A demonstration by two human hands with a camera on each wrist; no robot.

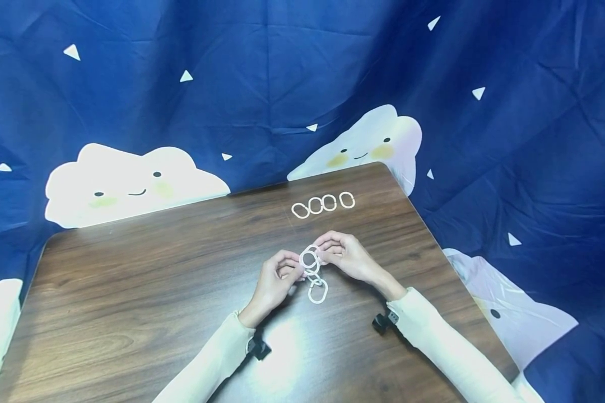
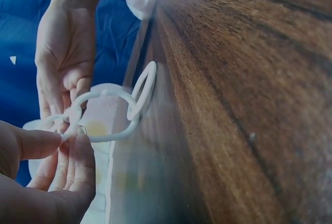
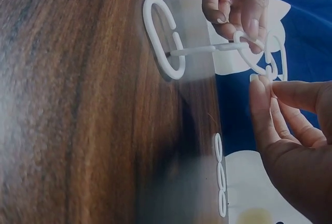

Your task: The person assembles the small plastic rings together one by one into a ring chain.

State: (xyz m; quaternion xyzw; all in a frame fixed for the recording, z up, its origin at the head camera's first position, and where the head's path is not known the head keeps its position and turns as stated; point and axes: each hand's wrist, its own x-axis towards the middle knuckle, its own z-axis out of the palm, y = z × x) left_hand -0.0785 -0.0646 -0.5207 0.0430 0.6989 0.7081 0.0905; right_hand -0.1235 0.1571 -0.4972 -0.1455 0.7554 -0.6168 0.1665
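A short chain of white, open-gapped oval plastic links (image 3: pixel 150 27) runs between the two hands, over the wooden table. My left hand (image 1: pixel 277 280) pinches one link between thumb and fingers. Close to its right, my right hand (image 1: pixel 350 257) grips another link at the chain's upper end by thumb and fingertips. In the right wrist view, the links at the right fingertips overlap at their gaps. From the left hand's link, further links trail down; the lowest link (image 2: pixel 152 81) hangs right at the tabletop, threaded through the one above.
Several loose white links (image 1: pixel 323 203) lie in a row towards the back right of the wooden table (image 1: pixel 156 280). Behind it hangs a blue curtain (image 1: pixel 262 67) with cloud faces. Black wrist cameras (image 1: pixel 259 350) sit on both forearms.
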